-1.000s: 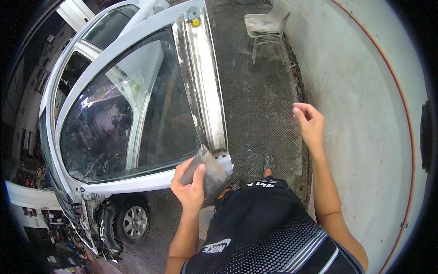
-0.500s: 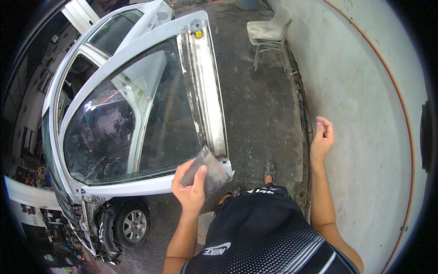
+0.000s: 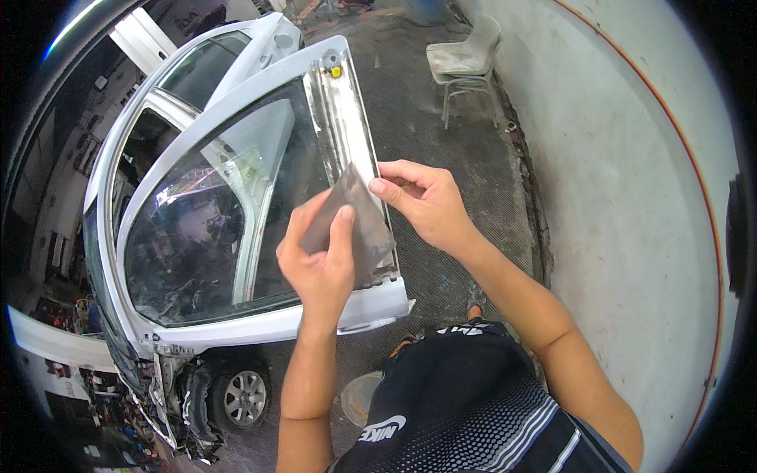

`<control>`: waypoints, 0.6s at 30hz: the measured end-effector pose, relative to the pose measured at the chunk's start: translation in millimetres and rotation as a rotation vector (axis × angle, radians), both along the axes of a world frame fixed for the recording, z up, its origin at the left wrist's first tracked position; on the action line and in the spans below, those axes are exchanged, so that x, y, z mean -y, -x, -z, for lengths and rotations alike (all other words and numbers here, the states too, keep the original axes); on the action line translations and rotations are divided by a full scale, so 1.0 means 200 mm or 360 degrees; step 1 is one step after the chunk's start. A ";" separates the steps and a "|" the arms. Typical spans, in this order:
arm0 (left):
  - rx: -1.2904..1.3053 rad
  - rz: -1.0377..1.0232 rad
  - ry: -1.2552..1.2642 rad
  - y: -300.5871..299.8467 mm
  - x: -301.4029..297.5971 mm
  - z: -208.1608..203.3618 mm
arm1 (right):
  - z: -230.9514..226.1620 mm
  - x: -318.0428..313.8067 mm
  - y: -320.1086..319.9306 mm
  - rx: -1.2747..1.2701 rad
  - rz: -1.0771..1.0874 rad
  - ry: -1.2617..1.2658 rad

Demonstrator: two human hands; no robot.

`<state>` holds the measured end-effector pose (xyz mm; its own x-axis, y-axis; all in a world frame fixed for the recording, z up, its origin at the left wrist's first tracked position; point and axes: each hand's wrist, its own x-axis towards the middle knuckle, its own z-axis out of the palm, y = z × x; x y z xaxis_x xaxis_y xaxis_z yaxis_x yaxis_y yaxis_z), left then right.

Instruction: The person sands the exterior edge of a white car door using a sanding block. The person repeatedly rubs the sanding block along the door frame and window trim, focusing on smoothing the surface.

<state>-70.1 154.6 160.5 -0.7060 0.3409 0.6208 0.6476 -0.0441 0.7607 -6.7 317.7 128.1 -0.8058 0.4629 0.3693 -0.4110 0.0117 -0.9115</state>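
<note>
My left hand [image 3: 319, 252] holds a thin, smudged grey sheet [image 3: 359, 225], thumb on its face and fingers behind. The sheet tilts, one corner pointing up, and it looks like sandpaper. At its right edge my right hand [image 3: 426, 201] is closed, thumb and forefinger pinched on the edge; its other fingers are curled and partly hidden. Behind the sheet stands a white car door [image 3: 303, 319] with a dark window [image 3: 201, 236]. Bare, shiny metal [image 3: 355, 118] runs down the door's right-hand strip, and the sheet covers its lower part. A yellow piece [image 3: 336, 72] sits near the strip's top.
A white car body [image 3: 101, 177] with a stripped front and a wheel [image 3: 244, 398] stands at the left. A plastic chair [image 3: 465, 55] is farther back, beside a pale wall [image 3: 615, 197] with an orange hose [image 3: 666, 114]. A round container [image 3: 359, 394] sits low beside me.
My right hand has come in from the wall side to the sheet's edge. My left hand has raised the sheet. The view has shifted a little.
</note>
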 end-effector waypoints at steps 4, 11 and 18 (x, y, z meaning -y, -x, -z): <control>-0.0089 0.0073 0.0125 0.06 -0.03 -0.04 | -0.01 -0.06 0.02 0.0105 -0.0002 -0.0295; -0.0193 0.0057 0.0218 0.06 -0.06 -0.08 | 0.01 -0.09 0.05 -0.0065 -0.0089 -0.0240; -0.0265 0.0033 0.0237 0.03 -0.08 -0.10 | 0.00 -0.10 0.06 -0.0148 -0.0135 -0.0248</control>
<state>-76.5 170.0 181.3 -0.5898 0.4510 0.6699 0.7650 0.0462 0.6424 -17.9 338.5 127.6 -0.7987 0.3261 0.5057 -0.4989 0.1110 -0.8595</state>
